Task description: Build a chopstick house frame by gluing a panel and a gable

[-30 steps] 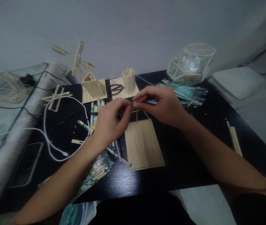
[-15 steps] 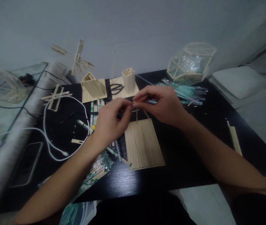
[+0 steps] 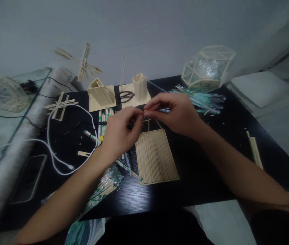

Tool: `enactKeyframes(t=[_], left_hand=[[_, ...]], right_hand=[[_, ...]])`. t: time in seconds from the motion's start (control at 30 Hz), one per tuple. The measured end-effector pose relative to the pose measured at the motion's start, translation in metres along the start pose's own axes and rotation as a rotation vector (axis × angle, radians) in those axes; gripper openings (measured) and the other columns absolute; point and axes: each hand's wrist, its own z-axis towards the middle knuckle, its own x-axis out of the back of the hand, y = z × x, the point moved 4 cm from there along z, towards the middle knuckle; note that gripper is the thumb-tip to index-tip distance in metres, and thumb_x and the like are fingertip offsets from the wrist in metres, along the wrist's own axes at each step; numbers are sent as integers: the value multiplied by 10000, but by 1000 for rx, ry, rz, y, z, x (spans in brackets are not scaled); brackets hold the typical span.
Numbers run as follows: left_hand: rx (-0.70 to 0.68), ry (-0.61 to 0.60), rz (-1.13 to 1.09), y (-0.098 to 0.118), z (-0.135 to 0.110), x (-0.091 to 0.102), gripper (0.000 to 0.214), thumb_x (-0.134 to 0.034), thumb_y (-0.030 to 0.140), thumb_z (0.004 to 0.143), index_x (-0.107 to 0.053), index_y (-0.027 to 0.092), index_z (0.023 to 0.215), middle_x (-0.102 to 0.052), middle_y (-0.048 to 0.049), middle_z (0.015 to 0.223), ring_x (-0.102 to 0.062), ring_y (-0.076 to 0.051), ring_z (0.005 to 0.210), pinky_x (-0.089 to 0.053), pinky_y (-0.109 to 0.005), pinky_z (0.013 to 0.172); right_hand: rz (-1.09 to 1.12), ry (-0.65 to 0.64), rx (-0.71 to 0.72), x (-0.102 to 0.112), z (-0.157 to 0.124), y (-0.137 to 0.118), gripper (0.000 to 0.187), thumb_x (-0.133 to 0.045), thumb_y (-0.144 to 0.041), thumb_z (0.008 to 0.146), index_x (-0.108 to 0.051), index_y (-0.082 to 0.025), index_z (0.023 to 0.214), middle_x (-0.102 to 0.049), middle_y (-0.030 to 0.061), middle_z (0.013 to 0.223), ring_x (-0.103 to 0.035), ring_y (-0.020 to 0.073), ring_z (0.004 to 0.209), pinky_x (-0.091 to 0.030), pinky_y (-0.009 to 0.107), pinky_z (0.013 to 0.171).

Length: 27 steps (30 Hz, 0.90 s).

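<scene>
Fingertips of my left hand [image 3: 124,127] and my right hand [image 3: 176,114] meet in a pinch just beyond a flat panel of wooden sticks [image 3: 157,156] lying on the table. Thin wooden sticks [image 3: 149,125] run up from the panel's far edge to the pinched fingers, which cover their upper ends. A small stick lies across behind the panel. Beyond my hands stands a round stick-built cup [image 3: 139,87] on a square stick base, with black-handled scissors [image 3: 126,97] beside it.
Wrapped chopsticks [image 3: 103,190] and a white cable [image 3: 49,143] lie left on the black table [image 3: 205,177]. A stick windmill model [image 3: 101,93] stands at the back. Green-and-clear wrappers [image 3: 205,100] and a faceted stick frame [image 3: 208,68] are back right; loose sticks [image 3: 255,153] lie right.
</scene>
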Motion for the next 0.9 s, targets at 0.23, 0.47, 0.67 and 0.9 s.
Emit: enactKeyframes(t=[0.23,0.47,0.67,0.9], left_hand=[[-4,2,3,0,1,0,87,-599,206,971,-682,189,954,-719,-15,847,-662,-137,744,-498,-274,688],[-6,3,8,-1,0,1,96,-598,203,975,-690,181,959,-725,-19,848,-666,-136,746,-498,-270,688],[-4,1,14,1,0,1,80,-605,194,966,-683,188,945,-725,-14,837,-666,-134,737,-498,-263,676],[-7,6,16,1,0,1,69,-615,191,961,-679,188,935,-716,-10,816,-663,-131,728,-495,-259,669]], right_hand=[[13,2,23,-1,0,0,100,-835,-242,846,-783,-182,907,-792,20,843,-748,172,780,-599,296,741],[-2,-4,53,-1,0,-1,90,-820,-219,862,-784,-177,933,-796,19,877,-737,154,782,-595,275,740],[-76,-25,90,0,1,-6,41,-806,-211,877,-791,-181,900,-799,20,872,-721,150,771,-578,272,737],[-86,-33,117,0,1,-8,16,-794,-190,886,-791,-184,901,-803,24,887,-720,149,772,-571,278,737]])
